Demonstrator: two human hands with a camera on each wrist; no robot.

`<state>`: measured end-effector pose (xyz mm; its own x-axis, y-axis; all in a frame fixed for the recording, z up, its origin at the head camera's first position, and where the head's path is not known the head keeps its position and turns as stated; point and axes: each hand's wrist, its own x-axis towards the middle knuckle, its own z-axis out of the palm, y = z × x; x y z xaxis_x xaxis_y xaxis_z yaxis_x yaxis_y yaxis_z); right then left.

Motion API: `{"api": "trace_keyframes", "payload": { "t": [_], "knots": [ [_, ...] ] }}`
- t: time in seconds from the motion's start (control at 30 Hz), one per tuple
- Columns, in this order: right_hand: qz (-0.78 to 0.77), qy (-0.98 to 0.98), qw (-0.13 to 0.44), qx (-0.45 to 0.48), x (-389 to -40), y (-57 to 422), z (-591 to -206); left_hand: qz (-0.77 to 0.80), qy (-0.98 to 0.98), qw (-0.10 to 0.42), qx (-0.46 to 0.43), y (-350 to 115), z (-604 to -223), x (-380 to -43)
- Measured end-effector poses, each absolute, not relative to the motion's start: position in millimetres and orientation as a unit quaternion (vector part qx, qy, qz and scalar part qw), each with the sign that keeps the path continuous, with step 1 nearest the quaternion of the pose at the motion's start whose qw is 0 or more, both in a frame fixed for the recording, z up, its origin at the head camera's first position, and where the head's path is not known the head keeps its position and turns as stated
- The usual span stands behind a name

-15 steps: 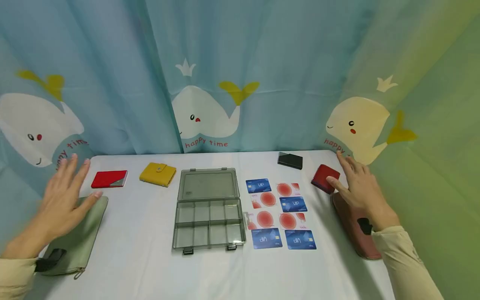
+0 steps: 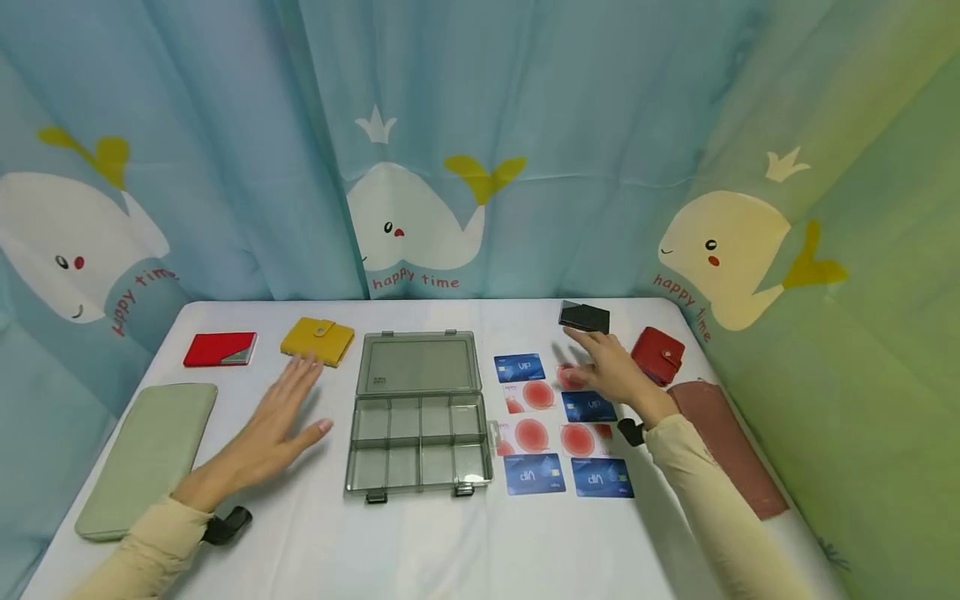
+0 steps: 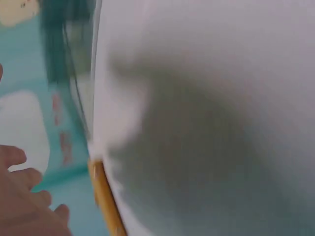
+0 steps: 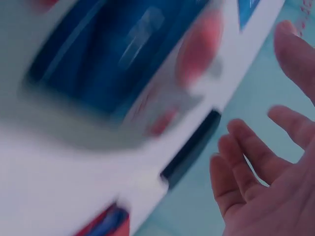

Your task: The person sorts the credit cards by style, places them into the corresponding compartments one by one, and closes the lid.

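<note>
My left hand (image 2: 273, 429) hovers over the table with fingers spread and nothing in it, its fingertips just in front of a yellow snap wallet (image 2: 318, 340). To its right lies a grey see-through compartment box (image 2: 418, 443) with its lid folded back. My right hand (image 2: 618, 375), also holding nothing, hangs above the cards, fingers loosely bent and pointing left. Its fingertips come close in front of a black card case (image 2: 588, 318). Below it are several blue VIP cards (image 2: 587, 407) and red-and-white cards (image 2: 531, 436), partly covered by the hand.
A red card case (image 2: 220, 349) and a sage-green pouch (image 2: 150, 458) lie at the left of the white table. At the right are a dark red snap wallet (image 2: 657, 354) and a brownish-pink pouch (image 2: 731, 450). A whale-print curtain (image 2: 600, 167) stands behind.
Both hands have moved inward: the left from over the green pouch toward the yellow wallet, the right from beside the dark red wallet to above the cards. Objects on the table stay put.
</note>
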<state>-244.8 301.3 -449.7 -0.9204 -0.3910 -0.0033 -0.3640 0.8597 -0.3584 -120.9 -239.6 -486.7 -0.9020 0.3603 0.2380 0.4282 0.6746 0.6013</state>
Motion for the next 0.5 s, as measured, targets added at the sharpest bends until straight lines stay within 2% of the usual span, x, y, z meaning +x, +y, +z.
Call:
{"api": "trace_keyframes", "payload": {
  "t": [0.13,0.27,0.5],
  "knots": [
    [-0.192,0.954,0.055,-0.224,-259.2,282.2,-464.1,-0.378,-0.900,-0.019,-0.218,-207.0,-499.2,-124.5],
    [-0.201,0.951,0.052,-0.231,-269.0,270.8,-472.6,-0.431,-0.874,-0.065,-0.217,-189.0,-508.5,-123.2],
    [-0.219,0.952,0.071,-0.202,-276.0,265.1,-477.1,-0.467,-0.852,-0.070,-0.225,-188.9,-517.1,-109.8]
  ]
}}
